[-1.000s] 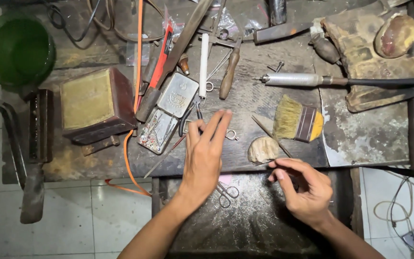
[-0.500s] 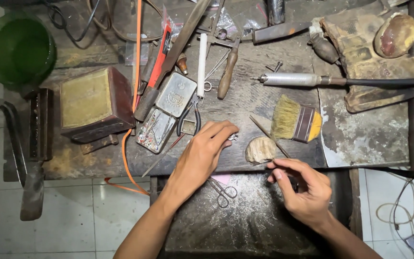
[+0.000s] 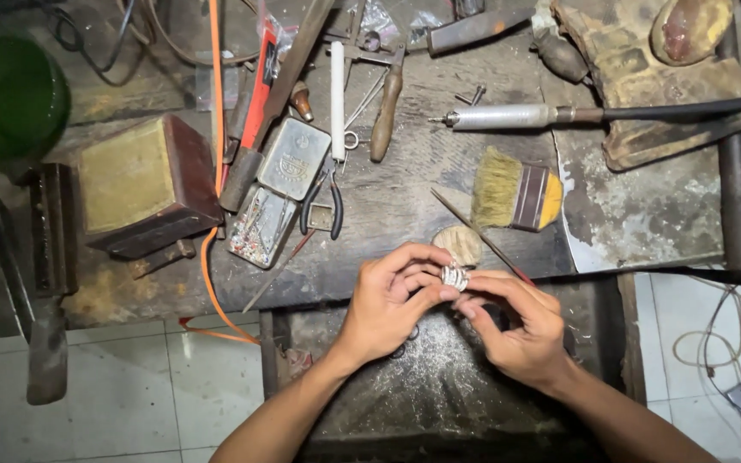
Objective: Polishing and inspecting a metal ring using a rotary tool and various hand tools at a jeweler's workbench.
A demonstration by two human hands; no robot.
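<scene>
Ring (image 3: 454,276): small, silvery, ribbed, shiny; at near bench (image 3: 405,197) edge, centre | Left hand (image 3: 392,300): fingertips pinched on ring | Right hand (image 3: 516,326): fingertips pinched on ring from right | Brush (image 3: 515,189): just beyond, far right

Brush (image 3: 515,187) behind hands (image 3: 456,309)

A flat rectangular metal tin (image 3: 293,158) with an embossed grey lid lies left of centre in the upper half of the frame, tilted. Just below it, touching its lower edge, sits a second flat rectangular case (image 3: 257,225), its clear top showing small mixed bits inside. At the top, left of centre, a crumpled clear plastic packet (image 3: 273,45) with red and black printing lies among tools.
</scene>
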